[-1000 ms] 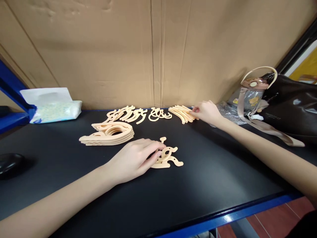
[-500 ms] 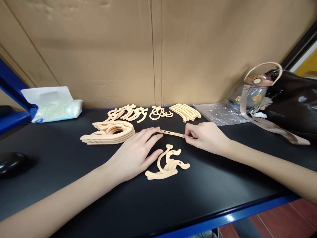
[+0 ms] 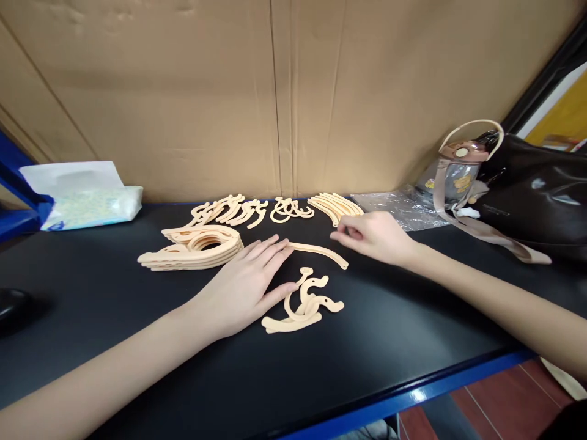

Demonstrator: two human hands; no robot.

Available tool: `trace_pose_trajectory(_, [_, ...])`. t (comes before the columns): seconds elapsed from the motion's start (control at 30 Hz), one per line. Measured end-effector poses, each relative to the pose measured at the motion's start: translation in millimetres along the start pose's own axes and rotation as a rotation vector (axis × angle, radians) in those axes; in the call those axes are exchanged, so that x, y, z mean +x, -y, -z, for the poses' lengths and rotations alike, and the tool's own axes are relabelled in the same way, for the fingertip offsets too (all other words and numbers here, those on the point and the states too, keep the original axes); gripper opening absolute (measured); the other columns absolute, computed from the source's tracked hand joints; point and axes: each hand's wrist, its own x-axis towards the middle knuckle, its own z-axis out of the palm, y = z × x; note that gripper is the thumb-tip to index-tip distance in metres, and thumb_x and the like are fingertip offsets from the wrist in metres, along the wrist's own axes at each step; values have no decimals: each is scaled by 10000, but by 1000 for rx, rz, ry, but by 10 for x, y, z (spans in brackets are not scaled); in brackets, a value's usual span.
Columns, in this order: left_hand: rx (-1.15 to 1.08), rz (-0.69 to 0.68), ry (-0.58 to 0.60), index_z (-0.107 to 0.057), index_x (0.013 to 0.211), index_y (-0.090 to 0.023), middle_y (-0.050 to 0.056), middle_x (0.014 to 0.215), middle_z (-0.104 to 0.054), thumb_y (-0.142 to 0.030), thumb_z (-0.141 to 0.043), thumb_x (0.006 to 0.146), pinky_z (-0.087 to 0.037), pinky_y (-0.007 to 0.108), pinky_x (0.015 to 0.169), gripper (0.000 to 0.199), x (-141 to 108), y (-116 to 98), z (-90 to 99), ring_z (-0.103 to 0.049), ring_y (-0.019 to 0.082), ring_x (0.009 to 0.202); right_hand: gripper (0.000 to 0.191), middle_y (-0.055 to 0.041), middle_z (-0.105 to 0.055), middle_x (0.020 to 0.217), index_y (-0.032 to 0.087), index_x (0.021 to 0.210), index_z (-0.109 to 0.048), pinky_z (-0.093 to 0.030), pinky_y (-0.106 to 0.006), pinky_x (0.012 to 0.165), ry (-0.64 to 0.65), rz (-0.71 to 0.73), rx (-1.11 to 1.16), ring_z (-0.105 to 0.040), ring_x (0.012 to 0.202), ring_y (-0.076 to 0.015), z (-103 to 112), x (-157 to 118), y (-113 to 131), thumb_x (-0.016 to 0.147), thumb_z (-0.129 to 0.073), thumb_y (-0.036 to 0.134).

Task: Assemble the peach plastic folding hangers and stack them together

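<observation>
A long curved beige strip lies flat on the black table. My left hand rests palm down with its fingers spread, fingertips touching the strip's left end. Beyond the strip's right end, my right hand hovers with thumb and forefinger pressed together; whether anything small is between them is too small to tell. Just right of my left thumb lies a loose pile of curved beige pieces. Left of my left hand is a stack of larger beige pieces.
Hooked beige pieces, ring-like pieces and straighter strips lie along the back. A tissue pack is at left, a mouse nearer. At right are clear plastic, a bottle and a dark bag.
My right hand has let go of the strip and moved slightly up from it. The strip now lies flat with its curve showing. The view has shifted a little to the right.
</observation>
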Motion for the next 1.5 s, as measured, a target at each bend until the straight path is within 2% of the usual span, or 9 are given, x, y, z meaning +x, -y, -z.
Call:
trace_pose_trajectory(0.1, [10, 12, -25, -463, 1381, -114, 120, 1422, -503, -550, -306, 978, -374, 475, 1089, 614, -5, -8, 0, -401, 286, 1352, 235, 13, -588, 595, 191, 792, -622, -246, -242, 531, -72, -158, -133, -525, 554, -138, -17, 76, -206, 909, -513, 363])
trace_pose_trajectory(0.27, [1, 9, -95, -513, 1324, -131, 131, 1317, -581, -530, -342, 975, -416, 466, 1024, 557, -22, -25, 11, -505, 295, 1237, 302, -15, -654, 665, 195, 743, -633, -252, -249, 525, -53, -267, -220, -581, 617, -170, -93, 135, -405, 844, -583, 475])
trace_pose_trajectory(0.37, [-6, 6, -116, -525, 1304, -126, 140, 1275, -597, -524, -355, 972, -425, 469, 997, 545, -23, -24, 12, -533, 303, 1184, 368, -31, -670, 672, 195, 682, -638, -259, -258, 518, -20, -309, -234, -602, 645, -188, -122, 143, -389, 849, -556, 513])
trace_pose_trajectory(0.57, [-39, 4, -105, -525, 1295, -131, 135, 1279, -589, -510, -359, 977, -421, 454, 993, 521, -13, -27, 17, -528, 292, 1177, 401, -61, -699, 699, 199, 702, -703, -286, -275, 510, -4, -395, -223, -632, 661, -213, -169, 169, -281, 856, -515, 518])
trace_pose_trajectory(0.8, [-51, 8, -80, -516, 1297, -134, 133, 1293, -578, -510, -350, 980, -413, 453, 996, 519, -5, -30, 21, -513, 286, 1189, 345, -57, -706, 709, 199, 717, -701, -285, -275, 515, -16, -430, -203, -636, 659, -217, -197, 175, -270, 855, -501, 443])
trace_pose_trajectory(0.97, [-45, -2, -97, -518, 1294, -127, 135, 1278, -585, -508, -343, 983, -418, 455, 987, 522, -17, -23, 11, -519, 288, 1179, 249, -50, -708, 715, 204, 761, -686, -268, -272, 528, -133, -468, -203, -641, 699, -229, -101, 174, -263, 825, -524, 383])
trace_pose_trajectory(1.13, [-55, -8, -108, -530, 1281, -136, 134, 1267, -591, -505, -354, 978, -420, 457, 982, 509, -13, -25, 14, -530, 294, 1169, 203, -34, -687, 681, 217, 822, -667, -271, -269, 522, -270, -473, -210, -625, 649, -222, 36, 169, -264, 808, -524, 360])
trace_pose_trajectory(1.37, [-51, -9, -111, -528, 1281, -142, 128, 1271, -591, -503, -357, 979, -413, 444, 993, 500, 8, -32, 5, -526, 286, 1176, 204, -22, -635, 653, 185, 951, -583, -335, -270, 545, -475, -406, -140, -579, 586, -183, 181, 121, -284, 856, -493, 341])
trace_pose_trajectory(1.5, [-58, -11, -123, -535, 1273, -142, 130, 1266, -597, -510, -352, 978, -412, 447, 997, 506, 3, -32, 3, -533, 289, 1174, 210, -13, -616, 636, 169, 962, -553, -356, -262, 550, -496, -346, -139, -570, 564, -165, 158, 85, -217, 871, -454, 331])
